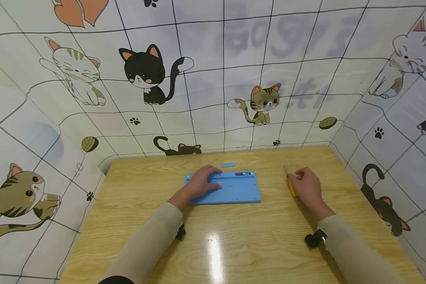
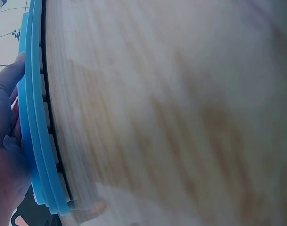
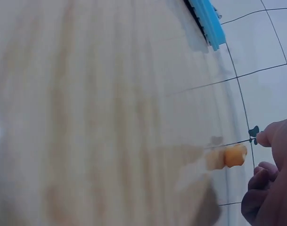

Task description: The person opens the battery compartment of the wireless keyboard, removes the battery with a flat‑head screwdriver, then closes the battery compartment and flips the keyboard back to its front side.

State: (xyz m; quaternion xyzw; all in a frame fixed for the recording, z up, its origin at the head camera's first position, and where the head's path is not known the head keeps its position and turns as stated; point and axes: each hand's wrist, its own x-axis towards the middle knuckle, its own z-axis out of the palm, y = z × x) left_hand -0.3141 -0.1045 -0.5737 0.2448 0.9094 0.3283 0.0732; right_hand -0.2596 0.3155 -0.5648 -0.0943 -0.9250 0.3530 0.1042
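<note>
A light-blue keyboard (image 1: 241, 193) lies on the table with its underside up. An uncovered slot (image 1: 240, 174) along its far edge shows a battery. My left hand (image 1: 198, 183) rests on the keyboard's left part, thumb and fingers spread over its back. In the left wrist view, a row of keys shows on the keyboard's side facing the table. A small blue cover strip (image 1: 228, 165) lies just beyond it. To the right, my right hand (image 1: 308, 189) hovers over a yellow-handled screwdriver (image 1: 292, 188), fingers loosely bent beside it. Its handle end shows low by the tabletop in the right wrist view.
The wooden table (image 1: 156, 173) meets a cat-patterned cloth wall (image 1: 206, 86) at the back, and similar cloth hangs on both sides. A bright light reflection shows on the tabletop near the front. Dark wrist cameras sit by both sleeves.
</note>
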